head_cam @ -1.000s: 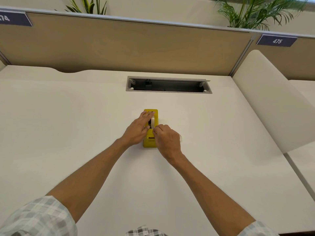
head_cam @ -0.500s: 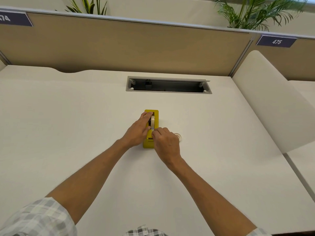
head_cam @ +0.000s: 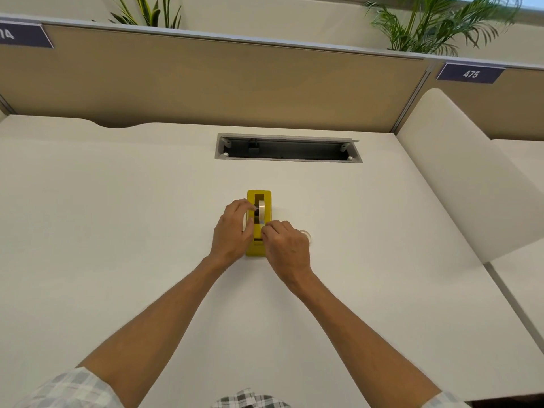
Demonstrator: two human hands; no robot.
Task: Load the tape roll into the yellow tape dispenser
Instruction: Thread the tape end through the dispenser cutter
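Note:
A yellow tape dispenser (head_cam: pixel 259 197) lies lengthwise on the white desk (head_cam: pixel 117 231), its cutter end toward me. A pale tape roll (head_cam: pixel 261 211) stands on edge in the dispenser's slot. My left hand (head_cam: pixel 234 231) rests against the dispenser's left side, with its fingertips at the roll's hub. My right hand (head_cam: pixel 287 248) sits at the near right of the dispenser. Its thumb and forefinger pinch the loose end of the tape just below the roll. Part of a second pale ring (head_cam: pixel 306 234) shows on the desk behind my right hand.
A grey open cable tray (head_cam: pixel 288 148) is set into the desk beyond the dispenser. A tan partition (head_cam: pixel 206 81) with plants behind it closes the back. A white curved divider (head_cam: pixel 459 178) stands on the right, with another desk beyond it.
My left hand's fingers slid back from the dispenser's far end to the roll's hub. My right hand moved slightly toward me, pinching the tape end.

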